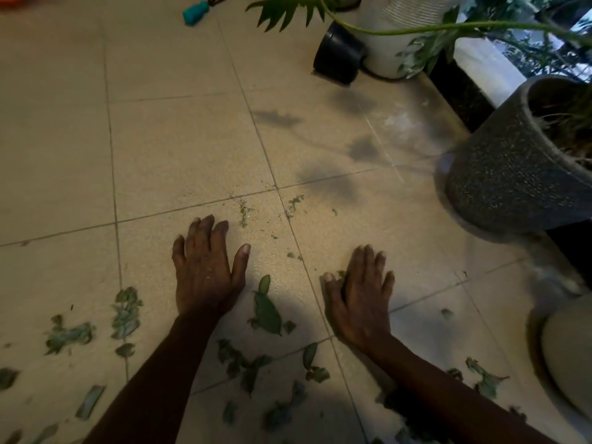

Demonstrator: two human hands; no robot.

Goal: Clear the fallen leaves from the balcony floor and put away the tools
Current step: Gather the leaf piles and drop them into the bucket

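Observation:
Green fallen leaves lie scattered over the beige tiled floor, mostly near the bottom of the view and around my forearms. My left hand lies flat on the tiles with fingers straight and spread, holding nothing. My right hand also rests palm down with straight fingers, a small leaf bit at its thumb. One large leaf lies between the two hands. Fine green crumbs dot the tile just beyond my fingertips.
A dark speckled planter stands at the right. A black pot lies tipped beside a white ribbed planter at the top. A teal object lies at the top left. A pale rounded object sits at the lower right.

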